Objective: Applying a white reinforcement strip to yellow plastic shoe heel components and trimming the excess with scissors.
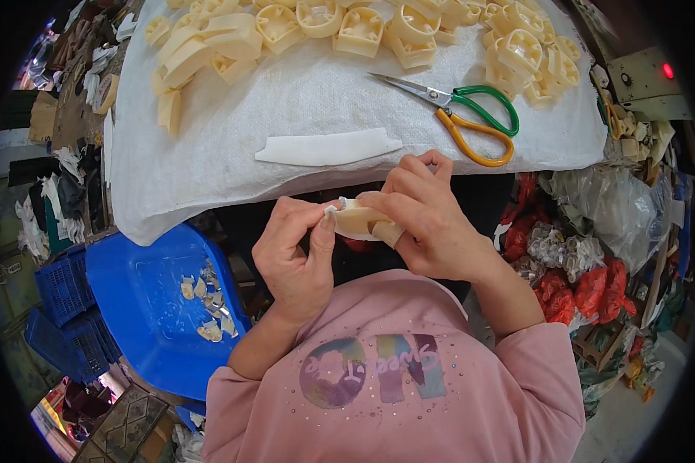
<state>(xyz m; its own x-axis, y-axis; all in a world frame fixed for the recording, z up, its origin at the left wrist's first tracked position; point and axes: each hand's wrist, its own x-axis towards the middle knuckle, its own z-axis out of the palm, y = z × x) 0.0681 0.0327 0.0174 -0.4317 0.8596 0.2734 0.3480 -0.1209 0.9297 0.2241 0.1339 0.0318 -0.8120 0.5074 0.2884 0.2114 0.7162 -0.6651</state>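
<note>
Over my lap, both hands work on a cream moulded plastic shoe heel (357, 224). My right hand (432, 217) grips its right end, with fingers curled over the top and thumb beneath. At the left end, my left hand (295, 245) pinches a small white edge of material (330, 210) between thumb and fingertips; whether it is joined to the heel I cannot tell. Just beyond my hands, a curved white strip (328, 147) lies flat on the white woven sheet (208, 166). To its right, scissors (471, 116) with green and orange handles lie with blades pointing left.
Several cream heels (361, 31) are heaped along the table's far side. At lower left, a blue basin (143, 309) holds several small pieces. Blue crates (62, 285) stand further left. On the right are red plastic bags (591, 293), clear plastic (606, 201) and a box with a red light (647, 81).
</note>
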